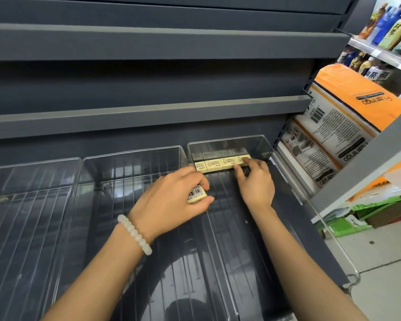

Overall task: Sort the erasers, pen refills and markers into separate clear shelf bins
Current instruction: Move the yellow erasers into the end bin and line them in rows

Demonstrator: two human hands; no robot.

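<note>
Three clear bins stand side by side on a dark grey shelf: a left bin (33, 163), a middle bin (134, 152) and a right bin (262, 141). Several pale yellow erasers (214, 165) form a row along the back of the right bin. My right hand (256, 181) reaches into that bin, and its thumb and forefinger pinch the rightmost eraser (242, 158) of the row. My left hand (171, 198), with a white bead bracelet on the wrist, grips another yellow eraser (196, 195) with a barcode, above the wall between the middle and right bins.
Empty dark shelves (148, 110) rise above the bins. To the right stand orange and white paper packs (338, 117), with bottles (389, 26) on a shelf behind them. Green boxes (366, 216) lie on the floor at right.
</note>
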